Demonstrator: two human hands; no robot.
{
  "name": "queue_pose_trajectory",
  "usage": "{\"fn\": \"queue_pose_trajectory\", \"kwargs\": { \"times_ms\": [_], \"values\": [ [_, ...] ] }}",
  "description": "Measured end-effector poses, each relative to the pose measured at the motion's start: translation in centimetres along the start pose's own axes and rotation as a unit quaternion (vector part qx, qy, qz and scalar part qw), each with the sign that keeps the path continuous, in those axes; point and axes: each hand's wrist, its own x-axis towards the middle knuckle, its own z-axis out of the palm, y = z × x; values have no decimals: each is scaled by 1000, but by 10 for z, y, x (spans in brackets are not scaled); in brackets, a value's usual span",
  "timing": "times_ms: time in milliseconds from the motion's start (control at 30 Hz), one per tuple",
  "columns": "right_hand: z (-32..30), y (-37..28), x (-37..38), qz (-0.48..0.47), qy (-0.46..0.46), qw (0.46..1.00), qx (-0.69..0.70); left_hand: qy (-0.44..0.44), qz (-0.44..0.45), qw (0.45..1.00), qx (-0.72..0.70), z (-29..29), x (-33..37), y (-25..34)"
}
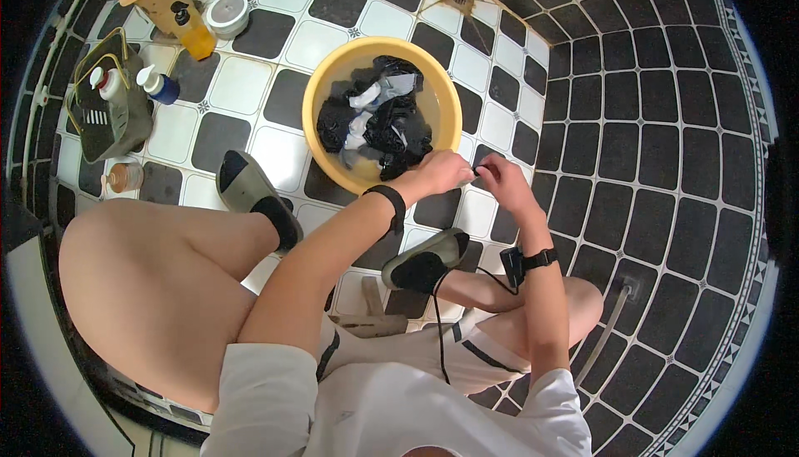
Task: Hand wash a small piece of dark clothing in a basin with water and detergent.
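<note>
**Hands at basin rim**

Left hand point(439, 172) and right hand point(499, 181) met just over near rim of yellow basin point(320, 95). Fingers pinched together on small dark item point(476, 171), mostly hidden between fingertips. Dark laundry point(384, 120) soaking inside basin on checkered floor point(241, 82).

Yellow basin point(443, 91), seemingly black-white laundry point(379, 120)

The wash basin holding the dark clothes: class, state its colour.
The wash basin is yellow, seen clearly in the head view.
</note>
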Motion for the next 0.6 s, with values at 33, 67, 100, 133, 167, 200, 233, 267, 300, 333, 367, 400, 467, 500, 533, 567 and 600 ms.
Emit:
{"fn": "queue_pose_trajectory", "kwargs": {
  "times_ms": [33,67,100,133,167,200,233,267,300,333,367,400,467,500,533,567,600],
  "values": [
    [-1,2,0,-23,-5,999,45,-1,-1,1000,1,-1,1,0],
    [-1,4,1,-46,-10,995,90,-2,-2,1000,1,-2,1,-1],
    [-8,-1,2,-31,-34,998,33,-4,-3,1000,2,-3,2,-2],
    [-9,-4,0,-30,-34,998,35,4,1,1000,-5,-3,2,-3],
    [-8,-6,-1,-53,-18,998,33,12,5,1000,-12,-3,2,-4],
    [-8,-6,-1,-77,-1,997,30,10,6,1000,-10,-3,2,-4],
    [-7,-2,0,-76,1,997,32,13,9,1000,-9,-4,2,-5],
    [-4,7,4,-105,-1,994,33,16,13,1000,-7,-4,1,-6],
    [-3,7,5,-133,-4,990,36,13,11,1000,-5,-5,0,-5],
    [-1,8,4,-133,-3,990,40,4,3,1000,-13,-5,-1,-4],
    [0,9,1,-80,19,996,33,-6,-6,1000,-19,-6,-3,-3],
    [4,6,-1,-26,41,998,28,-11,-8,1000,-16,-7,-5,-2],
    [1,4,0,25,30,999,10,-13,-13,1000,10,-5,-5,3],
    [1,5,3,58,2,997,55,-15,-16,1000,8,-3,-5,4],
    [1,6,5,92,-26,990,100,-22,-17,1000,10,-3,-5,2],
    [7,6,4,94,-6,987,132,-25,-2,1000,18,-2,-6,0],
    [11,12,3,103,-2,985,136,-30,15,999,24,0,-6,2]
  ]
}}
